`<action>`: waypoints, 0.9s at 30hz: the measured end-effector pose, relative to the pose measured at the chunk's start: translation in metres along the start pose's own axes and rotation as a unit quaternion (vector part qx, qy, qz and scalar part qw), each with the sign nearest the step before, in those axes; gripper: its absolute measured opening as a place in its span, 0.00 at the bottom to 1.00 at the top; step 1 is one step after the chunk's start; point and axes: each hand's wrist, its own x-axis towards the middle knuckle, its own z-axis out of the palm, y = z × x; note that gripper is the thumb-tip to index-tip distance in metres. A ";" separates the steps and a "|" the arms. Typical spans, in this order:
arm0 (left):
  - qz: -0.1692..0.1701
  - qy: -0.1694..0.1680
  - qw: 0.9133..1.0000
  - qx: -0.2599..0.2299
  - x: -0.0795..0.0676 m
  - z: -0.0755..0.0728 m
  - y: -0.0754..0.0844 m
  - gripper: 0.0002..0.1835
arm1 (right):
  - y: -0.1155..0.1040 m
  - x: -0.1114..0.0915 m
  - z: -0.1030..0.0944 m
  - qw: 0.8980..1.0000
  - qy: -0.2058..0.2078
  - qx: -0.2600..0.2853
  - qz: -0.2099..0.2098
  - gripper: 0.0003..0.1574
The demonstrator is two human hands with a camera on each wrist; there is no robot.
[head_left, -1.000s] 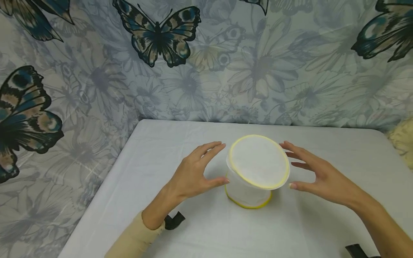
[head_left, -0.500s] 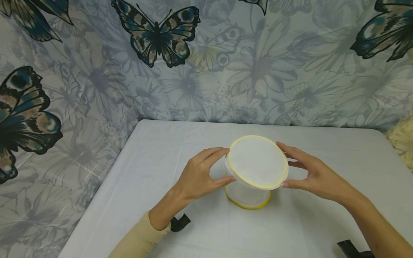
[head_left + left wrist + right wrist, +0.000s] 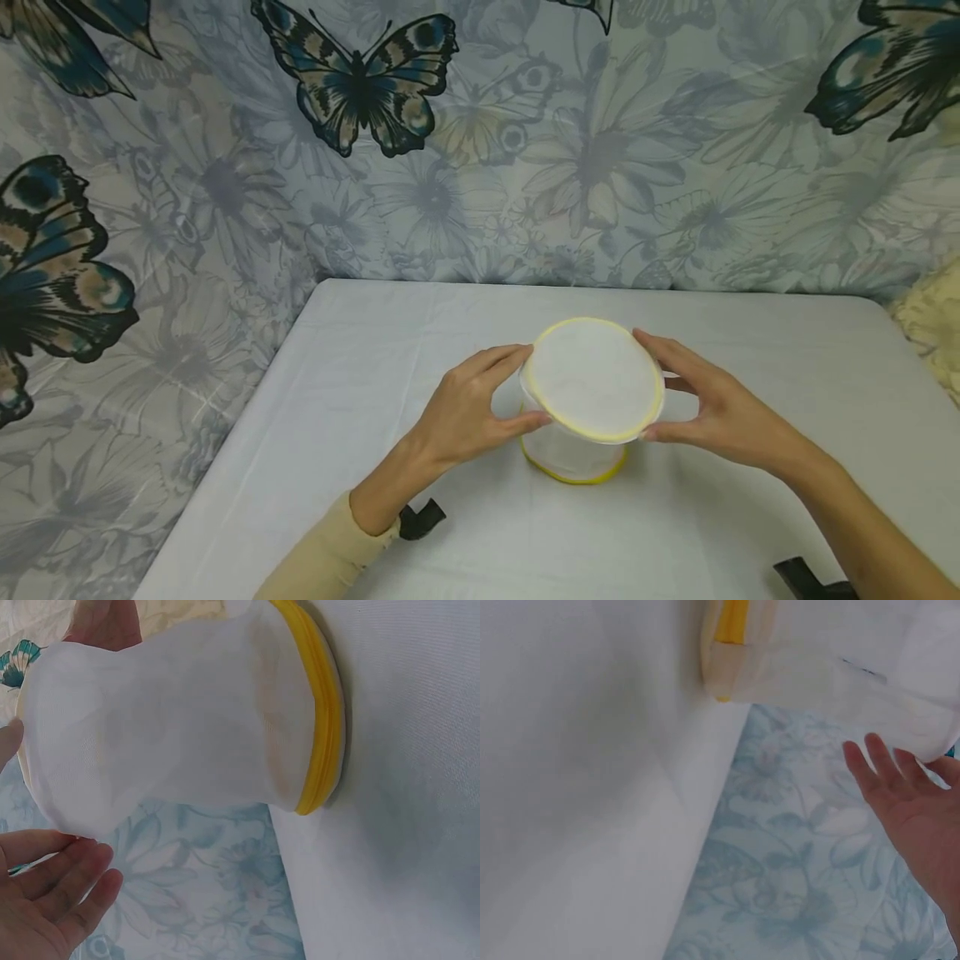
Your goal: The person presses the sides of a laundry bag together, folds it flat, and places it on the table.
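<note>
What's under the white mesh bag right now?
The white mesh bag stands on the white tablecloth, its yellow-trimmed base against it. Directly beneath, the base hides the cloth, so whether anything lies there can't be seen.

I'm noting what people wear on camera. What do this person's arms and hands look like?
The left hand and right hand show no gloves. A beige sleeve covers the left forearm up to the wrist; no sleeve shows on the visible part of the right forearm. A black strap sticks out by the left cuff, and a second black strap by the right forearm.
</note>
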 end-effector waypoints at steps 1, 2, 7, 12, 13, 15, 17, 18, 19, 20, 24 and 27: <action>-0.001 0.001 1.000 -0.001 -0.001 0.001 -0.001 0.42 | 0.000 0.000 0.001 1.000 -0.001 -0.003 0.004 0.71; -0.003 0.001 1.000 -0.002 -0.001 0.001 -0.001 0.42 | 0.000 0.000 0.002 1.000 -0.002 -0.005 0.006 0.70; -0.012 0.006 1.000 -0.011 -0.003 0.002 -0.004 0.43 | 0.000 -0.002 0.002 1.000 -0.005 -0.014 0.010 0.68; -0.022 0.011 1.000 -0.018 -0.004 0.003 -0.005 0.41 | 0.005 -0.003 0.003 1.000 0.004 -0.013 0.016 0.64; -0.022 0.010 0.999 -0.022 -0.005 0.004 -0.005 0.41 | 0.006 -0.003 0.004 1.000 0.007 -0.013 0.018 0.64; -0.022 0.008 0.999 -0.034 -0.006 0.004 -0.006 0.40 | 0.008 -0.002 0.007 1.000 0.011 -0.012 0.016 0.64; -0.025 0.005 0.998 -0.061 -0.007 0.006 -0.007 0.39 | 0.010 -0.002 0.009 1.000 0.015 -0.012 0.013 0.63; -0.028 0.002 0.997 -0.075 -0.008 0.006 -0.007 0.39 | 0.011 -0.002 0.010 1.000 0.017 -0.012 0.012 0.63; -0.031 0.000 0.996 -0.087 -0.008 0.007 -0.007 0.39 | 0.011 -0.002 0.011 1.000 0.018 -0.014 0.010 0.64; -0.034 -0.002 0.995 -0.096 -0.009 0.008 -0.008 0.39 | 0.012 -0.002 0.012 1.000 0.019 -0.015 0.010 0.64; -0.046 -0.011 0.992 -0.116 -0.011 0.012 -0.009 0.42 | 0.013 -0.002 0.017 0.999 0.012 -0.030 0.020 0.67; -0.050 -0.019 0.992 -0.114 -0.013 0.016 -0.009 0.45 | 0.013 -0.001 0.022 0.998 0.002 -0.053 0.043 0.71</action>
